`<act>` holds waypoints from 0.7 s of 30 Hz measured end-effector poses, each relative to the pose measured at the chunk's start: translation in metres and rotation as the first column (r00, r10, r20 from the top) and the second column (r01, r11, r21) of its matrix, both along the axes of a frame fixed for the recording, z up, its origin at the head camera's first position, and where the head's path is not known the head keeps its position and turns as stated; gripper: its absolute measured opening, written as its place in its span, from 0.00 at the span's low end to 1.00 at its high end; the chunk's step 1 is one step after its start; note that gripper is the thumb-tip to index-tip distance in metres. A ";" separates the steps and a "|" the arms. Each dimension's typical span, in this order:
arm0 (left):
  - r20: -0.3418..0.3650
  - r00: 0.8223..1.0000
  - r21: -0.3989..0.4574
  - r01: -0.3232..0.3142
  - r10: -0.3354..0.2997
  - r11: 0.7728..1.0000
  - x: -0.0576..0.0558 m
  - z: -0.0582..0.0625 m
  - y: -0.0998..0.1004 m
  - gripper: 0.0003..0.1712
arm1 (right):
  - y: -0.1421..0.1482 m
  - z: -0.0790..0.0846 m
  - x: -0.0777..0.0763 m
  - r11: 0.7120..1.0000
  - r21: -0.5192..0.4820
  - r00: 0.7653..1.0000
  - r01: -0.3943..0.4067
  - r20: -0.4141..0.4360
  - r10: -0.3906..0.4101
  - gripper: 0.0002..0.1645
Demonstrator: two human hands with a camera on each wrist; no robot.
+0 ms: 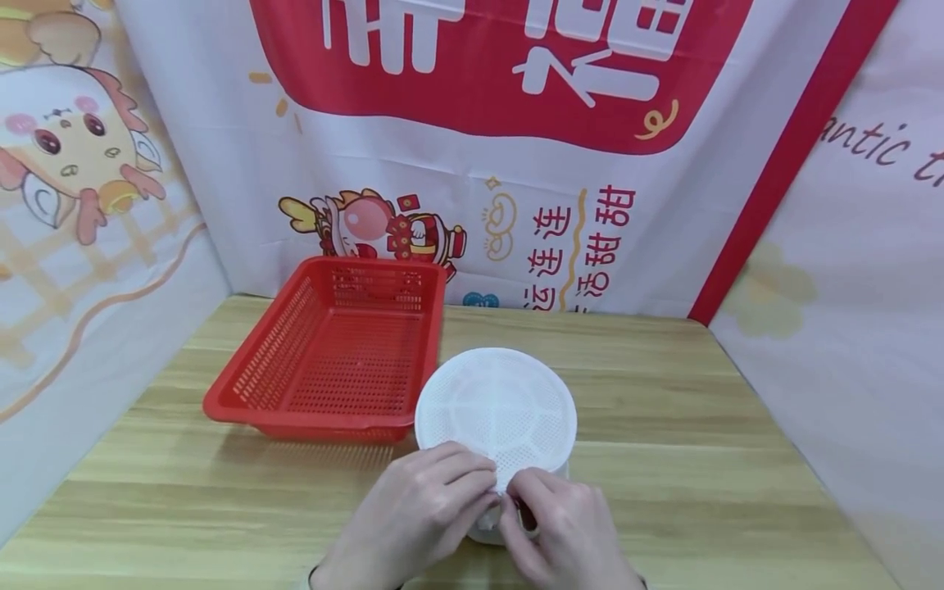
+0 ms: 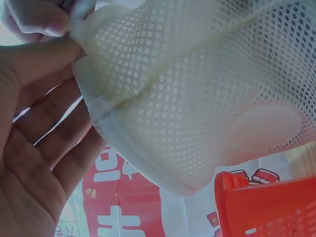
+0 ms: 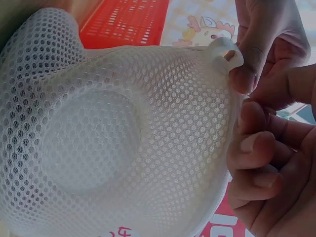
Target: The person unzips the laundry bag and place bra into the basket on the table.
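Observation:
A round white mesh laundry bag (image 1: 509,393) stands at the near middle of the table, its flat mesh top bordered by a smooth white rim (image 2: 133,158). At the near edge of that rim, my left hand (image 1: 424,508) pinches the bag between thumb and fingers. Close beside it, my right hand (image 1: 571,524) pinches the same edge, the two hands' fingertips nearly meeting. A small white fabric loop (image 3: 216,55) sticks out near the fingertips in the right wrist view. Pale round shapes show through the mesh side. The fingers hide the pinched bit of edge.
A red plastic basket (image 1: 354,360) with slotted walls sits behind and to the left of the bag. The wood-grain table (image 1: 686,426) is bounded at the back by a printed red and white cloth (image 1: 472,164), with more cloth hanging at both sides.

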State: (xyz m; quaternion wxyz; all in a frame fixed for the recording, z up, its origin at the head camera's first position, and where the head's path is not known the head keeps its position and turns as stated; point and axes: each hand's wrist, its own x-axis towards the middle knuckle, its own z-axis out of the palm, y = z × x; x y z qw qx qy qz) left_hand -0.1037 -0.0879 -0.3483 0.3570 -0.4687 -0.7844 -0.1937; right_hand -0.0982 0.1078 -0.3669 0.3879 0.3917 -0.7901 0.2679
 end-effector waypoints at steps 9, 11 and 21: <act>-0.046 0.999 -0.034 -0.019 0.017 0.999 -0.001 -0.001 0.000 0.04 | -0.003 0.002 0.001 0.998 0.043 0.997 0.051 -0.059 -0.048 0.16; -0.065 0.998 -0.039 -0.016 0.013 0.999 -0.001 -0.001 0.000 0.03 | -0.004 0.003 0.002 0.992 0.080 0.992 0.096 -0.089 -0.089 0.20; -0.104 0.995 -0.043 0.003 -0.008 0.999 -0.003 -0.002 -0.001 0.09 | -0.009 0.006 0.006 0.974 0.156 0.981 0.163 -0.128 -0.144 0.11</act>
